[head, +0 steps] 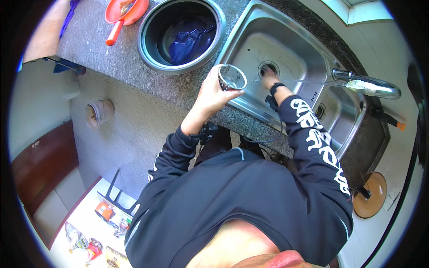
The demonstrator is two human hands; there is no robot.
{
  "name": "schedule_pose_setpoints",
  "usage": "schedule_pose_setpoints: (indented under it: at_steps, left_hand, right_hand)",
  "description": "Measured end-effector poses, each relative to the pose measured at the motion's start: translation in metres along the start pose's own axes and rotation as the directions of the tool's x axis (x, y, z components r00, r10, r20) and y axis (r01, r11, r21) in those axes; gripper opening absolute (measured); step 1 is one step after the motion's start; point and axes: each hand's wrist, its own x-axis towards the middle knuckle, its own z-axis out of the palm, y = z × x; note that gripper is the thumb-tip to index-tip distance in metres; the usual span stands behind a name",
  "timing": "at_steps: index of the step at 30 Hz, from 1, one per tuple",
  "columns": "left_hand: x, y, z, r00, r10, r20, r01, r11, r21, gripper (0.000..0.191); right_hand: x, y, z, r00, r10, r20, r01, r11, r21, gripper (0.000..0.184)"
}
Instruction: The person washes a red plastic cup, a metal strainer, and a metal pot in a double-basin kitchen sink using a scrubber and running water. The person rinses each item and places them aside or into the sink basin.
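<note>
My left hand (211, 89) is closed around a clear cup (232, 77), tilted so that its round mouth faces me, at the near edge of the stainless steel sink (249, 37). A little clear liquid seems to lie inside the cup. My right hand (269, 77) reaches down into the larger basin, blurred, with its fingers over the drain (275, 64). Whether those fingers hold anything is hidden. A thin stream of water (311, 81) runs from the chrome faucet (372, 87) toward my right wrist.
Left of the sink, a dark pot (144, 50) holds a wet dark-blue cloth (187, 45). An orange-red dustpan-shaped scoop (115, 31) lies beyond it on the granite counter (100, 63). A small bucket (100, 113) stands on the floor. Packets lie on a white table (75, 216) at lower left.
</note>
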Motion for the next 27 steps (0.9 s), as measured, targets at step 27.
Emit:
schedule_pose_setpoints:
  at_steps: [27]
  left_hand:
    - [0.025, 0.001, -0.002, 0.993, -0.020, 0.113, 0.029, 0.997, -0.076, 0.060]
  right_hand:
    - [-0.035, 0.012, 0.007, 0.913, -0.379, 0.153, 0.306, 0.384, -0.871, 0.052]
